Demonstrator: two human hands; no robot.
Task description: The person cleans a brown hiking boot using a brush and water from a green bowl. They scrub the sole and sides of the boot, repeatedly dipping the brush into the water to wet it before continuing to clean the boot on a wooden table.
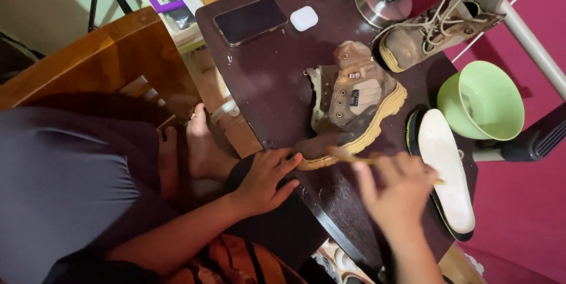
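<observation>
Water seems to sit in the green bowl, though it is hard to tell. On the dark tabletop, the left hand, fingers loosely curled, steadies the brown boot; blurred right hand fingers grip a thin brush. Floor is magenta.

On the dark table, at its near edge, your left hand rests with fingertips touching the toe of a tan unlaced boot. Your right hand, blurred, holds a thin wooden-handled tool against the boot's yellow sole. Beside it, at the right edge: a white insole and a green bowl. Far edge: second boot, black phone, small white case.
</observation>
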